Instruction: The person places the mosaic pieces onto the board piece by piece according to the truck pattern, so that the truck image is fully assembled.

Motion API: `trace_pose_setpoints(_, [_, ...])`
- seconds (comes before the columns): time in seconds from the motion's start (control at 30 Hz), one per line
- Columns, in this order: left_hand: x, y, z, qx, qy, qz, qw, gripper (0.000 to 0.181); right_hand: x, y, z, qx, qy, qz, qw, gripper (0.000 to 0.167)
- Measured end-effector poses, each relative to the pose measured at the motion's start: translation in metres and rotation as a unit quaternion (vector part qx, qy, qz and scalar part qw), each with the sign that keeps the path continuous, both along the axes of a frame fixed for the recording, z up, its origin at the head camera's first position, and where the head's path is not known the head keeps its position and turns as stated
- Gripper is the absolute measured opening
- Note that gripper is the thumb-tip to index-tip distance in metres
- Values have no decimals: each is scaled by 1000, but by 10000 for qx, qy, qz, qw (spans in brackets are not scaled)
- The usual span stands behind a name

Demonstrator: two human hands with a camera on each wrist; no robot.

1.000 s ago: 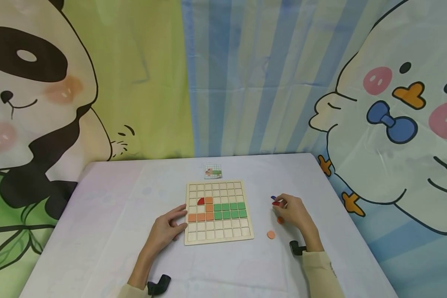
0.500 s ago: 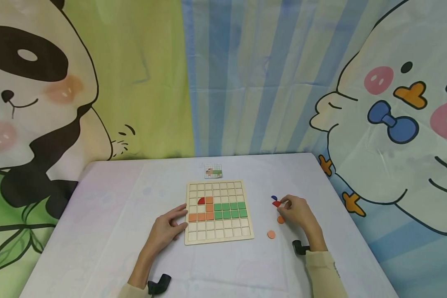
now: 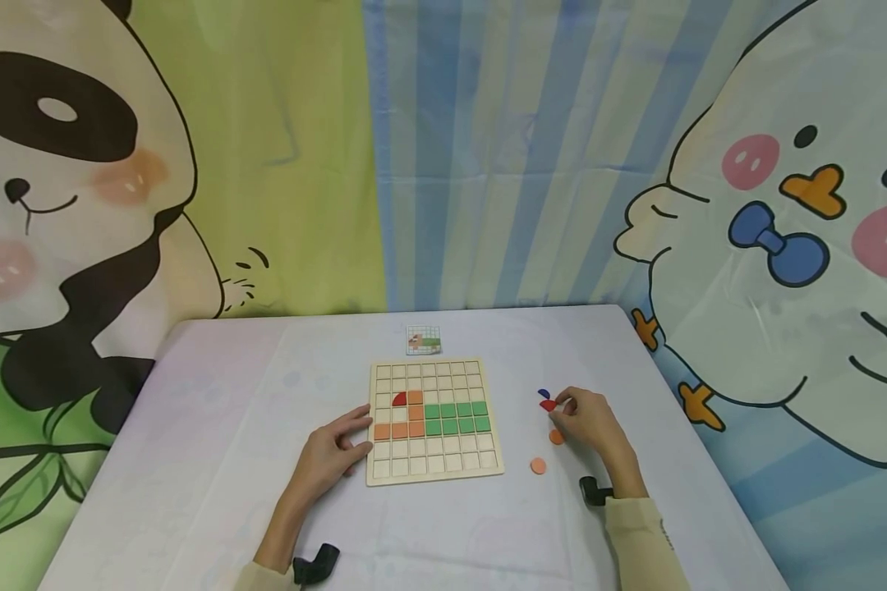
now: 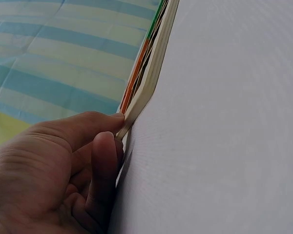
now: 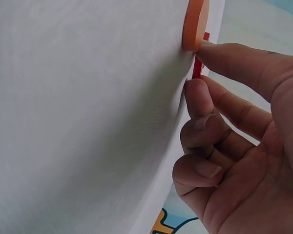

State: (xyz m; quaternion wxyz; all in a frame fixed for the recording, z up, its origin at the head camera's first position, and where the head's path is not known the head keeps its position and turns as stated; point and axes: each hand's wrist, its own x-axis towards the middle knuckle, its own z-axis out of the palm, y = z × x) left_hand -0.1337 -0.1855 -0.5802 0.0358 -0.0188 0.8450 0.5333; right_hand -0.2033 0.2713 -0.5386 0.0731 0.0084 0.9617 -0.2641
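Observation:
My right hand (image 3: 587, 419) pinches a small red rounded piece (image 3: 548, 405) between thumb and fingertips, at the table surface right of the board. In the right wrist view the red piece (image 5: 198, 66) shows as a thin strip between thumb and finger. A dark blue piece (image 3: 543, 393) lies just beyond it. Two orange discs lie nearer the body: one disc (image 3: 557, 437) beside the hand, another disc (image 3: 538, 466) lower down. My left hand (image 3: 324, 455) touches the left edge of the wooden grid board (image 3: 439, 466) with thumb and fingertips, without closing round it.
Green squares (image 3: 456, 419), orange squares (image 3: 415, 428) and a red quarter-round piece (image 3: 399, 400) fill some board cells. Beyond the board lies a small pattern card (image 3: 424, 340) with a coloured grid. A cloth-covered table (image 3: 229, 460) meets a printed curtain (image 3: 480, 164) at the back.
My right hand has shifted slightly right, and its fingers uncovered more of the red and blue pieces. The left hand and board stay put.

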Motion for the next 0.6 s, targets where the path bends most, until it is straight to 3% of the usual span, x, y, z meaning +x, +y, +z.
trace_pose_setpoints(0.6, [-1, -1, -2, 58, 44, -27, 10000, 51, -2, -3, -2, 40, 19, 6, 10000, 29])
